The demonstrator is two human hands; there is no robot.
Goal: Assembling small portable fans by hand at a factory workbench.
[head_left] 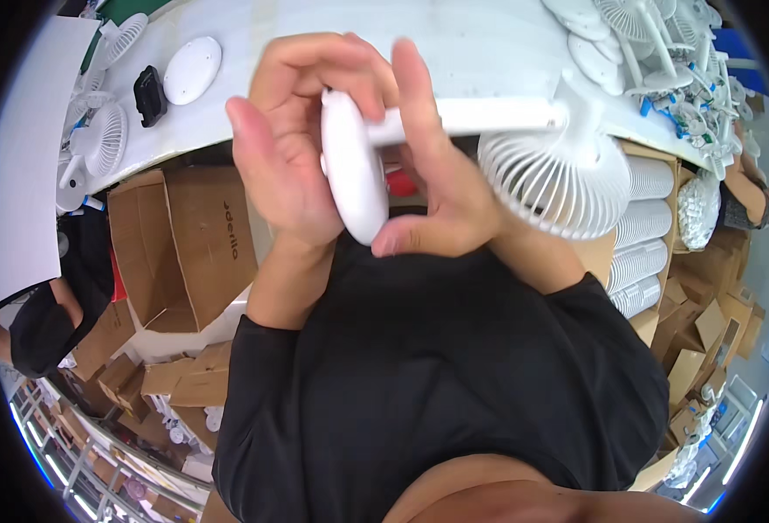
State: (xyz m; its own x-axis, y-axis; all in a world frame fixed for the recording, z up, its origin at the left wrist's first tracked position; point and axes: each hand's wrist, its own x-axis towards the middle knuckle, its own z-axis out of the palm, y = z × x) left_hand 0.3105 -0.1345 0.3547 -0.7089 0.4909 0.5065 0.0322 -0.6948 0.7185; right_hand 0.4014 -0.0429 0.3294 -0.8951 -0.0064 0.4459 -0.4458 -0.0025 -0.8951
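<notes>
I hold a white desk fan sideways over the table's near edge. Its round base (350,166) is turned edge-on between my hands, and the stem runs right to the slotted round head (563,183). My left hand (293,139) has its palm against the base, with fingers curled over the top and the thumb sticking out. My right hand (445,179) grips from the other side, thumb at the base's lower edge, index finger raised in front of the stem. Part of the right fingers is hidden behind the fan. Something red (399,182) shows behind it.
On the white table (489,44) lie a white disc (193,70), a black holder (149,96) and several fans (101,139). More fan parts (663,52) crowd the right. Below stand an open carton (184,244) and stacked white grilles (642,235). Other people are at both sides.
</notes>
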